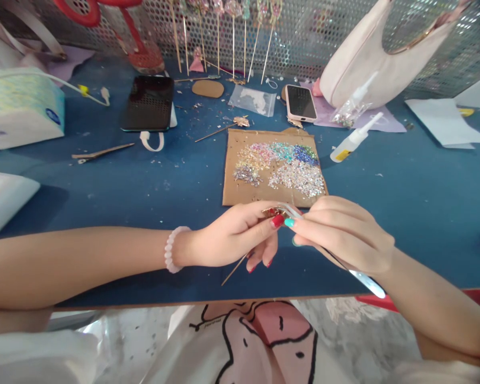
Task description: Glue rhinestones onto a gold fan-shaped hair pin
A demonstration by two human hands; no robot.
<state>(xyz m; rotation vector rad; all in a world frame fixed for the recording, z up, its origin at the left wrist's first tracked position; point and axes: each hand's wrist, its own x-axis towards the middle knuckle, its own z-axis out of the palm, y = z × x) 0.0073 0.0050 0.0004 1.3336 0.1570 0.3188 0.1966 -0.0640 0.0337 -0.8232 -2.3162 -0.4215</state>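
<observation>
Left hand (236,232) grips gold ornament (269,212), right hand (344,234) grips tweezers (367,284) close against it; cardboard (240,195) with loose gems (298,178) just beyond both.

No text can be read with certainty. Toward six o'clock, on the printed garment (280,325) in the person's lap, a short line of small dark lettering (213,324) stands upside down, too small to spell out surely. Between nine and ten o'clock, the tissue pack (20,106) bears a dark blue oval emblem (53,116) whose inner marks are blurred. Between two and three o'clock, the white bottle (354,140) carries a yellow label (343,155), its print illegible.
</observation>
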